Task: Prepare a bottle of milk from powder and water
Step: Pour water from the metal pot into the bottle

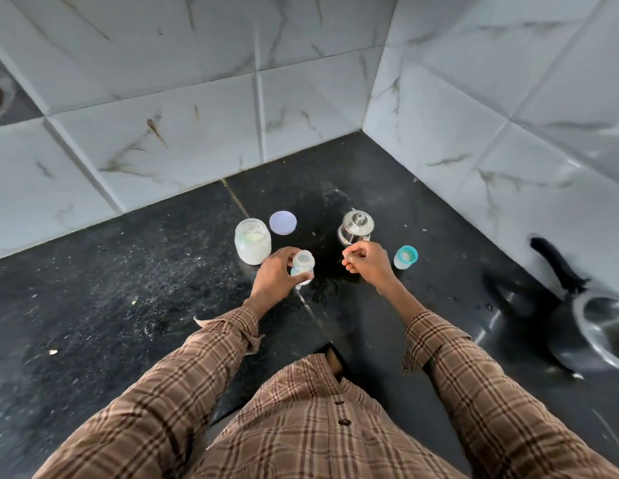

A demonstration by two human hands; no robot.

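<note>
Two tiled walls meet in a corner behind the things and close the dark counter on the far side and the right; the counter's near edge runs under the person's checked shirt, and bare dark stone lies open to the left of the hands; at the right edge a steel sink cuts into the counter, with a black handle leaning just above it.

The baby bottle stands upright on the counter near the middle, in the left hand, whose fingers curl round its body; the right hand hovers just right of it, apart from it, its fingers curled and its fingertips pinched together, though whether they hold anything is too small to tell.

The bottle is small, clear and open at the top, with a pale blue print on its side; its mouth faces up.

Just left stands an open powder jar, its round lid lying flat behind it; a steel pot sits behind the right hand, and a teal-rimmed cap stands to its right.
</note>
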